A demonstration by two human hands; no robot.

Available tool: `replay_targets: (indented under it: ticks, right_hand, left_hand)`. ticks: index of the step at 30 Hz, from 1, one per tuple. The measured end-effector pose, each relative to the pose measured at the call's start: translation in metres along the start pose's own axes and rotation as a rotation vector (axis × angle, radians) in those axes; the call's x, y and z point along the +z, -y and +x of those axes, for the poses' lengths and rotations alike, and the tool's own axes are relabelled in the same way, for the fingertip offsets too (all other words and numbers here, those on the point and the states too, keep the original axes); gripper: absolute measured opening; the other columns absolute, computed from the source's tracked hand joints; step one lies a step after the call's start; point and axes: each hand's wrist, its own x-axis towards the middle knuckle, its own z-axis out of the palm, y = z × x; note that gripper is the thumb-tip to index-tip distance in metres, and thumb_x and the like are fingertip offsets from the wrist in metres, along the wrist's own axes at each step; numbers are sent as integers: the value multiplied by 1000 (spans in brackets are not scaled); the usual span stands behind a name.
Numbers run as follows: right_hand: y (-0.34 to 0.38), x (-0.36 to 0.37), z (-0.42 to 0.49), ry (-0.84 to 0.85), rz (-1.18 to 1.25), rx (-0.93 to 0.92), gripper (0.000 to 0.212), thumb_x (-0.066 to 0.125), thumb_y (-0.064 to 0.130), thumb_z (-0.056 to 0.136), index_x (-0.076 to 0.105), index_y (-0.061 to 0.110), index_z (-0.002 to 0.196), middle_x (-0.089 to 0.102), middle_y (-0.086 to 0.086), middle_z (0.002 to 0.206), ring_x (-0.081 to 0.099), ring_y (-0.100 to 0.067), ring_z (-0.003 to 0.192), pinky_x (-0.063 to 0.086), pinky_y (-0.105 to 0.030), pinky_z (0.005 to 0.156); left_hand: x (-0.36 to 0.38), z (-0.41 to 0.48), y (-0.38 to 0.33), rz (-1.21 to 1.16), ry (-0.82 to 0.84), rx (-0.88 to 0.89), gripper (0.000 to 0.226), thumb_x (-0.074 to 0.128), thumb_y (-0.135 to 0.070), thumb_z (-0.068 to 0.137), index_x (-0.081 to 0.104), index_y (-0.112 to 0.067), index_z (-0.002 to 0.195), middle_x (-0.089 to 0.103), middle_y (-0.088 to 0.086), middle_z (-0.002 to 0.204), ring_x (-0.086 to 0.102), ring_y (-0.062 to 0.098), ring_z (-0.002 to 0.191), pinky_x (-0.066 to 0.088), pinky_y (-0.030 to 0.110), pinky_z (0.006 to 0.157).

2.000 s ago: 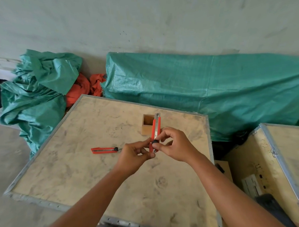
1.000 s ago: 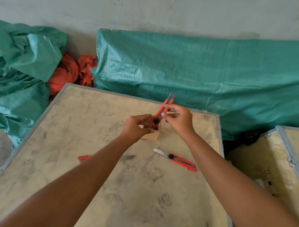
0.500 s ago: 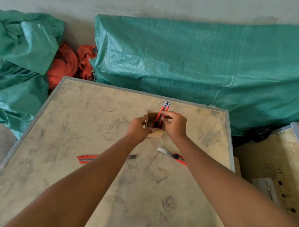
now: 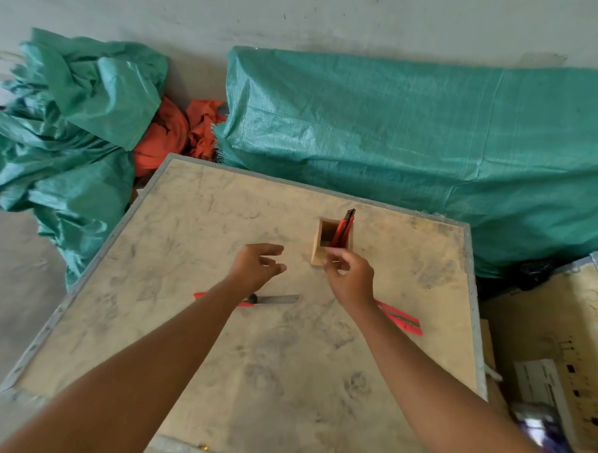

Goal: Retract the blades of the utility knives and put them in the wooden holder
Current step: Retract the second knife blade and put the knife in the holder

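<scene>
- Fingers [image 4: 269, 251] of the left hand [image 4: 255, 267] hang loosely spread and empty; the right hand [image 4: 349, 275] curls, seemingly pinching nothing.
- One red utility knife [image 4: 342, 228] leans inside the small square wooden holder [image 4: 317, 256].
- Left forearm crosses a red knife with extended steel blade [image 4: 277, 299].
- Right wrist hides part of another red knife [image 4: 402, 319] on the scuffed plywood crate lid [image 4: 188, 231].
- Green woven tarpaulin [image 4: 424, 145] lies behind.

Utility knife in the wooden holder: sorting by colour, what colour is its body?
Red utility knife, seen in the head view.
</scene>
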Motion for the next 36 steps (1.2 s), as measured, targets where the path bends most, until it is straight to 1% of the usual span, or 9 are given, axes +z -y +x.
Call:
replay_targets:
  ticks: [5,6,9,12,16,23,29,32,36]
  right_hand:
    - [9,62,-46,232,65,219,23,70,15,93,76,14,116,74,0,106,64,-2,85,44,4,71]
    - [10,76,-52,285,63,274,25,70,17,93,75,16,118,72,3,106,64,-6,89,48,-1,77]
    - [8,116,-67,392,76,415,40,71,20,91,67,21,131,71,1,115,72,-18,99,62,-38,93]
    - [3,146,-74,428,85,468,61,70,24,89,52,23,147,72,-2,131,72,-23,112,60,-47,97]
    - [3,165,-77,414,115,511,65,72,26,89,48,22,149,74,-3,128,72,-21,114,60,-46,97]
    - [17,151,-81,219,486,667,21,63,8,99,62,18,117,75,-17,102,77,-24,88,66,-34,74]
    - [26,121,-73,93,431,521,26,59,11,102,67,21,124,71,-12,113,77,-19,92,65,-28,68]
    - [30,91,-66,107,394,417,27,60,15,102,69,22,126,68,-10,123,76,-19,96,65,-29,70]
    - [33,48,-59,158,353,311,27,61,15,101,71,24,126,72,-7,118,76,-16,96,63,-21,64]
  left_hand:
    - [-38,-27,52,143,-49,-68,43,79,-18,80,69,-22,122,69,-1,126,63,16,115,48,26,88]
    - [-43,-30,64,186,-73,-84,45,79,-18,80,68,-22,124,66,1,130,62,19,117,47,26,89]
    - [-56,-32,99,383,-88,-116,55,76,-21,82,60,-24,134,53,7,143,48,28,132,44,38,105]
    - [-62,-35,124,534,-41,-135,60,74,-25,84,53,-30,139,47,5,143,41,28,133,42,46,107]
    - [-66,-35,135,545,-32,-58,49,73,-18,85,61,-28,132,54,4,128,47,27,121,45,41,101]
    - [-58,-50,136,386,-61,25,28,63,-2,87,77,-15,107,66,13,104,63,29,96,52,34,88]
    - [-45,-68,97,112,-12,-99,21,66,-12,89,78,-22,103,74,2,93,64,14,70,46,18,56]
    - [-36,-81,78,-68,16,-111,19,70,-13,88,78,-20,104,77,9,93,68,21,71,55,24,55]
    - [-10,-102,53,-190,-25,-101,26,68,-10,89,76,-20,112,74,7,97,65,16,68,56,25,58]
